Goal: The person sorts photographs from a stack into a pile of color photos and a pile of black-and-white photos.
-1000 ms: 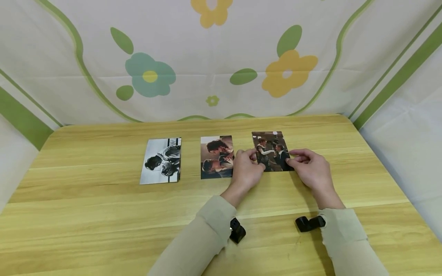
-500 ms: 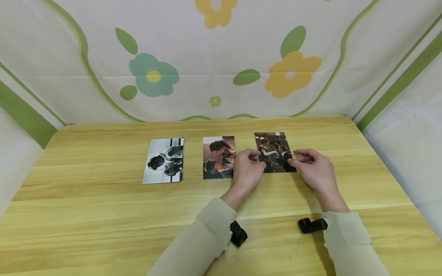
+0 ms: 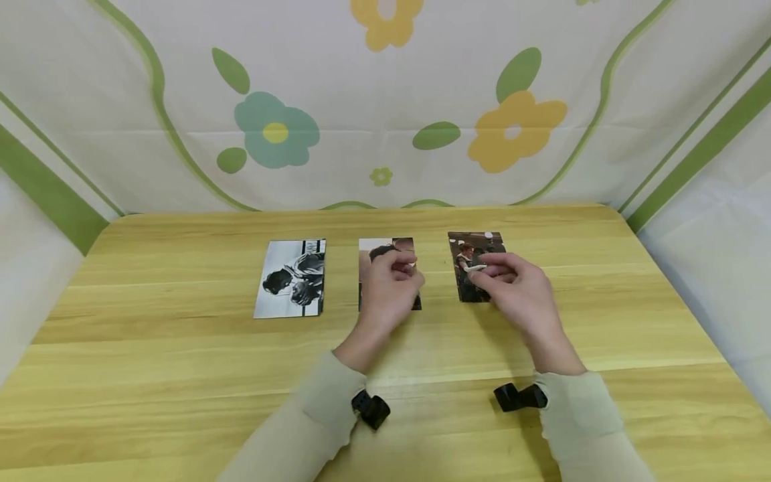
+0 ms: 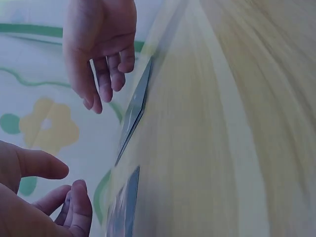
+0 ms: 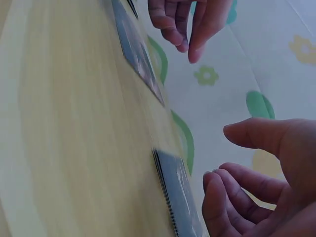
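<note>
Three piles of photo cards lie in a row on the wooden table [image 3: 181,375]. The leftmost is a black-and-white photo card [image 3: 292,281], untouched. My left hand [image 3: 388,288] hovers over the middle photo card [image 3: 375,246], covering much of its picture. Its fingers are loosely bent, with a gap between thumb and fingertips in the left wrist view. Over the dark right photo card [image 3: 462,244] hovers my right hand [image 3: 521,288], thumb and fingers apart and holding nothing. In the right wrist view, the right pile [image 5: 180,192] shows several layered edges.
A white cloth [image 3: 361,100] with flowers and green lines hangs behind the table's far edge. Black wrist cameras [image 3: 371,410] sit on both sleeves. Bare wood lies in front of the cards and on either side of the row.
Both hands have let go of the right photo card's sides. My left hand has moved left over the middle card; my right hand has shifted left over the right card. The view has drifted slightly.
</note>
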### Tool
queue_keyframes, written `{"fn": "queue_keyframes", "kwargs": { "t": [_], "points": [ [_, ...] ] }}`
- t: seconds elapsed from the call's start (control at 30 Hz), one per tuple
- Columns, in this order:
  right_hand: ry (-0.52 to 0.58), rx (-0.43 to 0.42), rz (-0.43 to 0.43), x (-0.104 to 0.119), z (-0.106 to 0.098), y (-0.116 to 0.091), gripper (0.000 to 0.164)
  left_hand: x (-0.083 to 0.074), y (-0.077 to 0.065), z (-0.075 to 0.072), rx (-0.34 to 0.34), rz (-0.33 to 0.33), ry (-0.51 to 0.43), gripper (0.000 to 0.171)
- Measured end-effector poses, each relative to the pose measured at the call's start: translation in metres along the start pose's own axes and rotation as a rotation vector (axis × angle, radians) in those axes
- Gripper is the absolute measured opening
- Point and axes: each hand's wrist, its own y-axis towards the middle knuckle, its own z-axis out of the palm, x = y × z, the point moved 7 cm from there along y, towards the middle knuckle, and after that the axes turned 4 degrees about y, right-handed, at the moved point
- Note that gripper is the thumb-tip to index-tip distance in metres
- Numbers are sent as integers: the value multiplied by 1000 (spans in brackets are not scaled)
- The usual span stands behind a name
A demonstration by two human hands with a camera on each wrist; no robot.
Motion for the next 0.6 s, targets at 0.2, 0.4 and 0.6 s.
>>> {"fn": "queue_keyframes", "kwargs": {
  "t": [0.2,0.4,0.6],
  "points": [
    [7,86,-37,15,34,-2,50,21,-2,-38,-61,-51,32,29],
    [43,132,-21,18,54,-4,50,35,-6,-65,-100,-98,53,34],
    [49,157,0,20,62,-3,53,43,-6,-74,-118,-130,42,34]
  ]
}}
